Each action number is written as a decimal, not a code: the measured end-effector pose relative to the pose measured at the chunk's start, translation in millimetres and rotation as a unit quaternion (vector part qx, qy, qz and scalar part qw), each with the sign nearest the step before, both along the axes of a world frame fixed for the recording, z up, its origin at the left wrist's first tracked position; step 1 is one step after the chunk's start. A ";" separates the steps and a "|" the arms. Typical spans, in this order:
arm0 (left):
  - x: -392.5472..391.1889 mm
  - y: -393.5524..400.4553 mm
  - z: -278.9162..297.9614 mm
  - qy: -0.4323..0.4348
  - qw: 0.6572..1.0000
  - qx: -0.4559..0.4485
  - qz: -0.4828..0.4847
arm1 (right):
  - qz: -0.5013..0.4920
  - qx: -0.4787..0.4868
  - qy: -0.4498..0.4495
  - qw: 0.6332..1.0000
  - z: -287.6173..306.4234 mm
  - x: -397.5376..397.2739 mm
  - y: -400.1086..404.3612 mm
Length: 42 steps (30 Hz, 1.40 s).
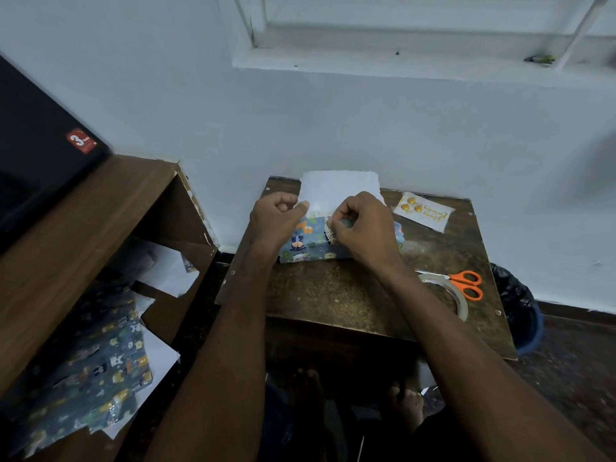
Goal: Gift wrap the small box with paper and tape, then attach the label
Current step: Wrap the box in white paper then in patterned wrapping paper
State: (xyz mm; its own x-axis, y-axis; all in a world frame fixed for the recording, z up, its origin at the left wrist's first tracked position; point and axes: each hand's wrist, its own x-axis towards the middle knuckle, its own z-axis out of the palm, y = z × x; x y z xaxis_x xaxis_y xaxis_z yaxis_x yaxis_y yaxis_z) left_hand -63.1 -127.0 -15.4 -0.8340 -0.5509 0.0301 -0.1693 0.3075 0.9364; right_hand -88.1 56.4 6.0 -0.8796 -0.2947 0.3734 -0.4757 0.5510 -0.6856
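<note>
Label (422, 211) with gold script lies beside wrapped box (308, 240)

The right hand (360, 228) is covering the middle and right part of the box (308, 243), so the paper's seam under its curled fingers is staying out of sight. The left hand (276, 218) is hiding the box's left corner. Whether the fingers are pinching tape is too small to tell. At right, the forearm is crossing over the tape roll (458, 295) and the scissors (465, 284), hiding the blades. The gold writing on the label (423, 211) is too blurred to read. The black object (40, 155) at the upper left is running off the frame's edge.
</note>
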 end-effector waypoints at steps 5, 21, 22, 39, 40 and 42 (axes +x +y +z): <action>-1.0 3.1 4.3 0.010 0.999 -0.041 -0.015 | 0.001 0.003 0.007 1.000 0.7 0.4 1.1; 4.8 1.1 5.0 -0.008 0.999 -0.012 -0.047 | -0.004 -0.004 -0.021 1.000 5.6 2.7 5.9; 4.9 0.5 4.5 -0.009 0.999 -0.010 -0.053 | -0.007 0.000 -0.018 1.000 6.1 3.5 5.9; 21.7 -9.2 29.2 0.027 0.989 -0.059 -0.136 | -0.046 0.095 0.017 0.994 14.8 6.9 1.3; 22.5 -10.9 31.0 0.027 0.985 -0.084 -0.146 | -0.049 0.096 0.023 0.994 14.7 7.9 1.6; 25.4 -10.4 34.7 0.024 0.972 -0.175 -0.152 | -0.055 0.094 0.032 0.994 13.5 9.2 2.1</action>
State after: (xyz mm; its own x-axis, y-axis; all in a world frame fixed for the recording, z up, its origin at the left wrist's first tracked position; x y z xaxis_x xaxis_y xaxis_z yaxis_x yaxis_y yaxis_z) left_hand -37.7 -137.4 19.3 -0.9498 -0.2283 0.2141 0.0203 0.6377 0.7700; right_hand -78.9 58.5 19.6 -0.8866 -0.2677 0.3771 -0.4446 0.7177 -0.5360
